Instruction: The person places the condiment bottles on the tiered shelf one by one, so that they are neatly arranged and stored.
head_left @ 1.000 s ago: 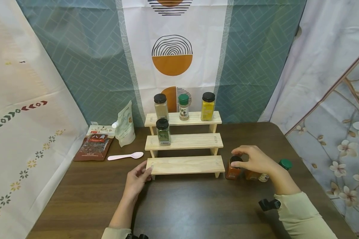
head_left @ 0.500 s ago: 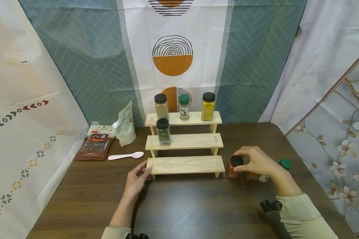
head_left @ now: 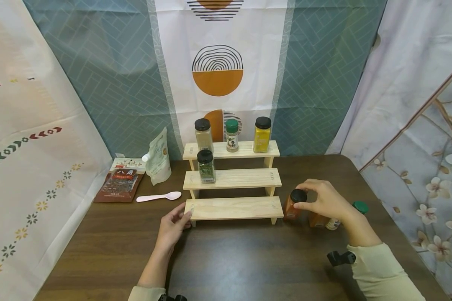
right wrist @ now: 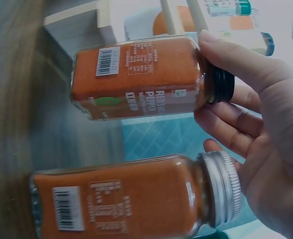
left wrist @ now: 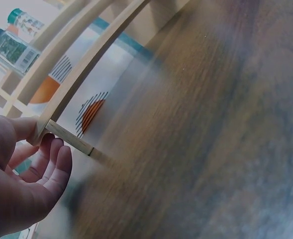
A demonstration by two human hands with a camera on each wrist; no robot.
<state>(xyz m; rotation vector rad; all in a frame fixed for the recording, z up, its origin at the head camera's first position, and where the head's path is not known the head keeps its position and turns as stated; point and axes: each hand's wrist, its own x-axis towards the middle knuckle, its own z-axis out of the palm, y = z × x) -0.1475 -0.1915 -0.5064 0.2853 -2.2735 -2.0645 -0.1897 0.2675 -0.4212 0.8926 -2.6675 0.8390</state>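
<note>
My right hand [head_left: 325, 201] pinches a spice jar of red pepper powder [right wrist: 136, 77] between thumb and fingers, just below its black lid [right wrist: 222, 84]. The jar stands by the right end of a three-step wooden rack [head_left: 233, 207], tipped a little. Close beside it, a second jar of orange-red powder [right wrist: 136, 199] with a silver lid stands under the hand. My left hand [head_left: 172, 225] grips the left front corner of the rack's lowest step, thumb above and fingers curled beneath, as the left wrist view shows.
The top step bears a beige-powder jar [head_left: 204, 140], a green-capped bottle [head_left: 232, 141] and a yellow jar [head_left: 261, 140]. A green-herb jar [head_left: 207, 170] sits on the middle step. Leftward lie a pouch [head_left: 158, 161], spoon [head_left: 154, 197] and brown packet [head_left: 120, 184]. Another green-capped bottle [head_left: 360, 206] is rightmost.
My right fingers have slid from the lid's top to the jar's neck. The pepper jar has risen slightly and leans a bit. My left hand stays on the rack.
</note>
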